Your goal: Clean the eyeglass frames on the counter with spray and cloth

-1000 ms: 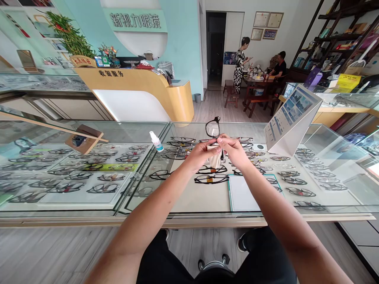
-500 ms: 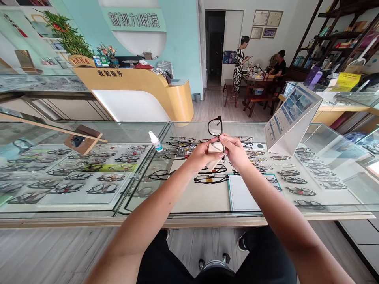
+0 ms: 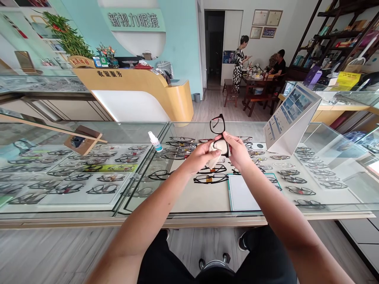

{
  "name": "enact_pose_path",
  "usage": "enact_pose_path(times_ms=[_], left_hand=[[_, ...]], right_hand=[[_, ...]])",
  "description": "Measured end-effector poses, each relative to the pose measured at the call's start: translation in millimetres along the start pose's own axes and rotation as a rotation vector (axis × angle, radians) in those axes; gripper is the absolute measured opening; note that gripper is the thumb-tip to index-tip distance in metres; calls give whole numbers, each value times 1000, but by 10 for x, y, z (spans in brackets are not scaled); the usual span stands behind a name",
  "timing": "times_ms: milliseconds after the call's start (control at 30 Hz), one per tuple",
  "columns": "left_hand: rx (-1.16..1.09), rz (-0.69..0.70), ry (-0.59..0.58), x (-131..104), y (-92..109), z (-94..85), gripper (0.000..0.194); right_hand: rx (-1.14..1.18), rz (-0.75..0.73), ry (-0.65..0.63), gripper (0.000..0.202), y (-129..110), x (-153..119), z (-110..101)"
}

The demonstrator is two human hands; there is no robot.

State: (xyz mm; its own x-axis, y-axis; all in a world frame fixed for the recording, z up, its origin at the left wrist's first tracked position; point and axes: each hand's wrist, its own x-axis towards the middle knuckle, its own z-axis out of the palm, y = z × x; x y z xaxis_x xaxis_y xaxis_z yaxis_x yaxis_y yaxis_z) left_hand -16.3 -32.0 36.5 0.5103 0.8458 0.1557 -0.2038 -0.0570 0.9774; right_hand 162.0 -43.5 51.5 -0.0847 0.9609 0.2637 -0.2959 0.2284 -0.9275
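Above the glass counter, my right hand (image 3: 237, 150) grips a pair of dark-framed glasses (image 3: 217, 124), one lens sticking up and the other lower down between my hands. My left hand (image 3: 199, 157) is closed on a pale cloth (image 3: 214, 156), which is pressed against the lower lens. Part of the cloth hangs below my left fingers. To the left, a small white spray bottle (image 3: 155, 142) with a blue label stands on the glass. Rows of glasses (image 3: 211, 179) lie under the glass beneath my hands.
A white sheet with a teal edge (image 3: 243, 193) lies right of centre. Behind it stands a folded display card (image 3: 291, 118). A wooden stand (image 3: 83, 140) is at the left. Beyond the counter (image 3: 189, 219), one person stands and another sits by a table.
The glasses have turned and shifted slightly right with my right hand. More of the cloth now shows over the lower lens.
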Motion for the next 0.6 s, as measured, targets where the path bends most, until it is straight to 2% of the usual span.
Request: enact_pose_path(times_ms=[100, 300, 433, 600], left_hand=[[25, 23, 2, -9, -10, 10, 64], [88, 58, 93, -12, -70, 12, 70], [72, 74, 108, 15, -94, 27, 75], [44, 68, 217, 50, -119, 7, 84]], right_hand=[[-14, 14, 2, 64, 3, 2, -18], [-23, -35, -13, 57, 59, -1, -41], [-95, -66, -29, 60, 66, -18, -16], [-193, -115, -41, 63, 82, -30, 11]])
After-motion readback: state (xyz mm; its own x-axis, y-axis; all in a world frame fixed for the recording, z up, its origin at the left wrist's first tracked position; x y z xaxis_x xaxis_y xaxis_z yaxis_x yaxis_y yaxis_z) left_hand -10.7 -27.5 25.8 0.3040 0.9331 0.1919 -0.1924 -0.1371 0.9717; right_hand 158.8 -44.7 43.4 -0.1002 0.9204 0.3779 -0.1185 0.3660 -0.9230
